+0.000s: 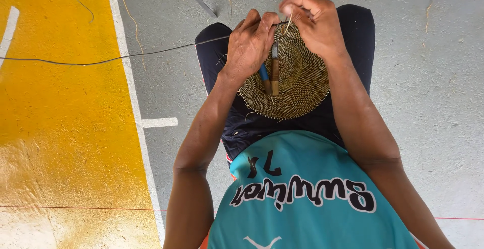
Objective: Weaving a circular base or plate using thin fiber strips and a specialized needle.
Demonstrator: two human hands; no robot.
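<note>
A round coiled woven disc [297, 85] of tan fibre rests on my lap over dark trousers. My left hand [249, 45] grips the disc's far edge and also holds a wooden-handled tool [275, 72] and a blue-handled tool [264, 72] against the weave. My right hand [310, 19] pinches a pale fibre strand [289, 23] at the disc's top rim. A thin dark strand [101, 60] runs from the disc's edge away to the left across the floor.
Grey concrete floor [428, 77] lies ahead and to the right, with loose straw bits. A yellow painted area [60, 118] with a white border line [136, 113] fills the left. A thin red line [75, 208] crosses the floor low down.
</note>
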